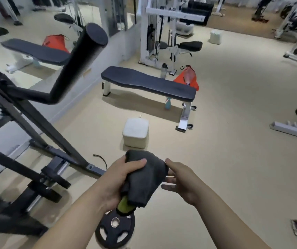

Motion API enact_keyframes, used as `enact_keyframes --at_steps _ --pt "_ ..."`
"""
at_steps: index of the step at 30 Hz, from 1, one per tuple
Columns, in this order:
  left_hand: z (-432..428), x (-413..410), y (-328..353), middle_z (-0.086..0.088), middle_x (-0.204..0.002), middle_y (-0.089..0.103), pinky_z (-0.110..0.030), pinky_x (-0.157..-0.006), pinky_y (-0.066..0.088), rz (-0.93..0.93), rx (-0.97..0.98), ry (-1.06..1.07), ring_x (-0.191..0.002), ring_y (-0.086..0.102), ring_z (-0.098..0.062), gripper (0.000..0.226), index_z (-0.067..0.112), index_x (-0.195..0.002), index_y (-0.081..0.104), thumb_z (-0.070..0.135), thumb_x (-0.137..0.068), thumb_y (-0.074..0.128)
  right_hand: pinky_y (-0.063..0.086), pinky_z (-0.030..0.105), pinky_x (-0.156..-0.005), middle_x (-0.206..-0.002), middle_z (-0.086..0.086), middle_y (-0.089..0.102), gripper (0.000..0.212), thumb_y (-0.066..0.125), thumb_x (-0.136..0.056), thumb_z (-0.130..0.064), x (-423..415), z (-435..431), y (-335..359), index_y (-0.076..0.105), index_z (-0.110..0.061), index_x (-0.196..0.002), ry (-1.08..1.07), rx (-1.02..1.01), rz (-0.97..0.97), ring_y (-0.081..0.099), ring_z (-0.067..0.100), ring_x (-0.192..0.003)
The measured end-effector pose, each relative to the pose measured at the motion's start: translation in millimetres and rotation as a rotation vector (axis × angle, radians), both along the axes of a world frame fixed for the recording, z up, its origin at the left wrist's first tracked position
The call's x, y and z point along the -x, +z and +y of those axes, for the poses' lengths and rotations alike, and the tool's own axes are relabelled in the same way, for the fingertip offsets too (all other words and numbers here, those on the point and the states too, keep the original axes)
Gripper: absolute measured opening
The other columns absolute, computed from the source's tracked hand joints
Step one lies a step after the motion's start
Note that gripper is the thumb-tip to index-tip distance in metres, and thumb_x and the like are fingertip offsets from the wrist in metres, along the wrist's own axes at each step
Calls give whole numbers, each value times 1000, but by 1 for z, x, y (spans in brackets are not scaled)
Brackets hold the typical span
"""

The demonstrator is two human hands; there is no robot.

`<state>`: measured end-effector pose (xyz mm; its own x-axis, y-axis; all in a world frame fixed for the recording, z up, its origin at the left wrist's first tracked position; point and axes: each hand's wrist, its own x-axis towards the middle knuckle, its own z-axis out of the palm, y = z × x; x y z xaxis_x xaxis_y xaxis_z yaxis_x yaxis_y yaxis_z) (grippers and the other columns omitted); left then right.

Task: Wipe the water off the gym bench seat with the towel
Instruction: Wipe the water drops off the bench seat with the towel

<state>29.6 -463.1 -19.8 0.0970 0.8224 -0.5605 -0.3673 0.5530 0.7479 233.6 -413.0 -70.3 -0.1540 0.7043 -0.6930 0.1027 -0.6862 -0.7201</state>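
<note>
Dark grey towel (147, 177) is bunched in your gripping left hand (118, 178). Your right hand (181, 180) is loose-fingered, just beside it at 3 o'clock. The black bench surface (149, 82) stands at 12 o'clock, well apart; wiping has not begun.

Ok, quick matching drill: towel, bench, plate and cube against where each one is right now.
Things:
1 towel
2 bench
3 plate
4 cube

Places:
A flat on the floor, nearest the camera
B gripped in the left hand
C on the floor, just in front of the bench
D standing farthest off of the four

Pairs: 1-B, 2-D, 3-A, 4-C
</note>
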Motion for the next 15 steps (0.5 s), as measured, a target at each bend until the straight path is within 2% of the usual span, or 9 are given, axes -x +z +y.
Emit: enact_keyframes --at_steps 2,5,7,9,10,12,15 --pt "41 -13 -2 -15 -109 76 -50 -86 53 68 -19 -34 -93 70 -31 33 13 -117 69 24 -87 77 61 49 -94 -120 9 67 33 59 -99 -44 -10 28 2 65 -15 -116 -77 -25 -58 69 27 -110" --pt "105 -47 -8 -10 -102 75 -35 -72 53 177 -50 -63 -82 69 -20 33 17 -113 70 30 -84 79 62 52 -88 -105 14 67 37 63 -98 -39 -33 72 7 66 -6 -114 -148 -34 12 71 30 -91" --pt "147 -77 -13 -8 -104 78 -40 -81 58 246 -60 -99 -87 73 -22 29 22 -107 73 34 -81 79 63 52 -86 -96 13 71 39 62 -98 -42 -51 109 12 69 -6 -111 -117 -50 82 73 29 -85" --pt "190 -111 -16 -7 -104 79 -55 -95 56 284 -102 -162 -98 75 -27 21 24 -105 75 30 -84 75 63 47 -85 -91 8 75 39 61 -97 -47 -70 150 15 76 -12 -106 -72 -79 112 74 24 -83" --pt "212 -128 -18 -7 -105 79 -58 -97 55 298 -127 -183 -101 75 -27 18 25 -104 75 27 -86 73 62 43 -82 -88 5 75 37 61 -96 -49 -79 172 16 79 -17 -100 -59 -92 125 74 21 -80" --pt "253 -159 -21 -6 -105 78 -57 -94 56 303 -156 -183 -102 74 -27 19 30 -105 76 20 -90 69 60 37 -76 -89 3 75 37 61 -92 -55 -100 217 17 81 -24 -90 -79 -83 151 72 19 -80" --pt "305 -191 -13 2 -98 78 -44 -86 63 287 -135 -185 -98 75 -23 31 37 -107 77 12 -94 63 52 34 -69 -100 13 69 58 60 -91 -63 -130 282 23 71 -10 -112 -76 -40 254 62 31 -90"
